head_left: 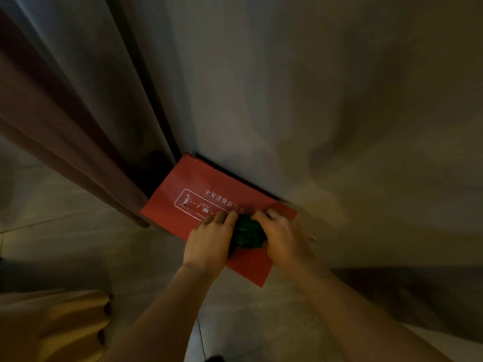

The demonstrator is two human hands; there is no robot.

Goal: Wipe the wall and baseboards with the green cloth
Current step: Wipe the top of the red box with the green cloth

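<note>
The green cloth [247, 235] is bunched up between both hands, resting on top of a red box [209, 184] with white printed pictograms. My left hand [209, 240] grips the cloth's left side, fingers curled over it. My right hand [283, 236] holds its right side. The pale wall [300, 87] rises just behind the red box. A dark baseboard [407, 288] runs along the wall's foot at the lower right. Most of the cloth is hidden by my fingers.
A dark door frame edge [146, 87] and a reddish-brown door or panel [60, 131] stand to the left. Grey tiled floor [78, 244] lies below. Beige clothing with dark buttons [52, 325] fills the lower left corner.
</note>
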